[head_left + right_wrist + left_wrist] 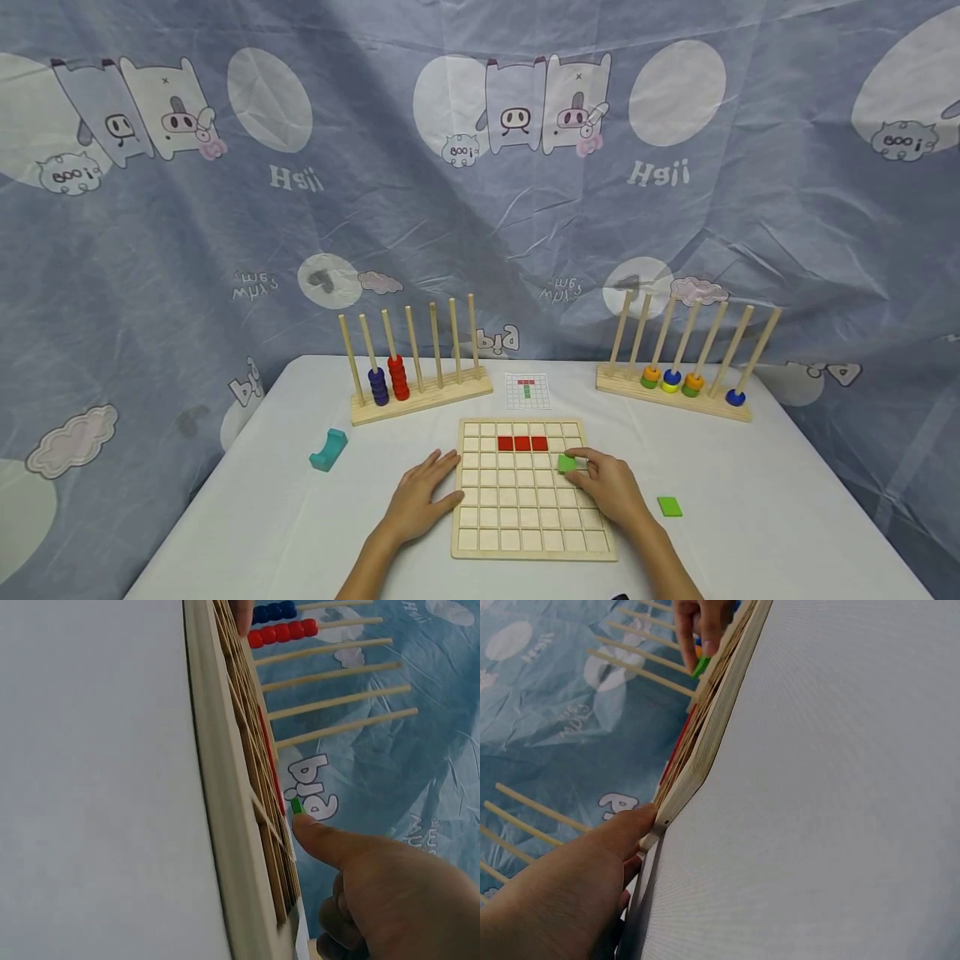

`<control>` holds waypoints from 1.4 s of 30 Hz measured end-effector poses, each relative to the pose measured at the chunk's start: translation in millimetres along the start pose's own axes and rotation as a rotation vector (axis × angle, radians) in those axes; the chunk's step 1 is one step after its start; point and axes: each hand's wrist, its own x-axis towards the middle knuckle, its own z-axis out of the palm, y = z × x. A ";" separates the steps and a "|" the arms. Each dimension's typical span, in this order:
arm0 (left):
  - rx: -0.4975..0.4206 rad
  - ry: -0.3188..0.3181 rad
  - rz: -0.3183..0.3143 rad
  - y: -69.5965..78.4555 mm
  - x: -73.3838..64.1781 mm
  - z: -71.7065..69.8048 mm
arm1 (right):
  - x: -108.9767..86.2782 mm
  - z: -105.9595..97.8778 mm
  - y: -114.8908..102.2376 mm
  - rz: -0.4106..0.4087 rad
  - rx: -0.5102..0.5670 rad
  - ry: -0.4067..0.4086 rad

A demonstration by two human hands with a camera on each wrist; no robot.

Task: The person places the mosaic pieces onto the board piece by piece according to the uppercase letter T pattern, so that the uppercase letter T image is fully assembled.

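Observation:
A wooden grid board (pixel 508 517) lies on the white table, with three red square tiles (pixel 522 443) side by side in one of its upper rows. My right hand (pixel 609 487) pinches a green square tile (pixel 566 464) between thumb and fingers over the board's right part, below and right of the red tiles. In the right wrist view the thumb presses the green tile's edge (pixel 296 805). My left hand (pixel 422 498) rests at the board's left edge, fingers spread and fingertips against the frame. A second green tile (pixel 670 507) lies on the table, right of my right forearm.
Behind the board lies a printed pattern card (pixel 538 403). A wooden peg rack (pixel 442 394) with purple and red beads stands back left; another rack (pixel 675 397) with mixed coloured beads stands back right. A teal curved block (pixel 328 450) lies on the left. Patterned cloth (pixel 480 208) hangs behind.

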 end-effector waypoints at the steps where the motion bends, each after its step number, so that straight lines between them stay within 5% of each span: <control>1: -0.001 0.002 0.002 -0.1 0.0 -0.1 | 0.5 3.3 -2.9 -0.009 0.004 -0.006; 20: 0.007 -0.011 -0.002 0.2 1.7 -1.8 | 10.6 46.4 -43.9 -0.139 0.044 -0.058; 42: 0.016 -0.021 -0.012 -0.5 0.7 -1.4 | 18.7 48.2 -42.2 -0.107 0.041 -0.029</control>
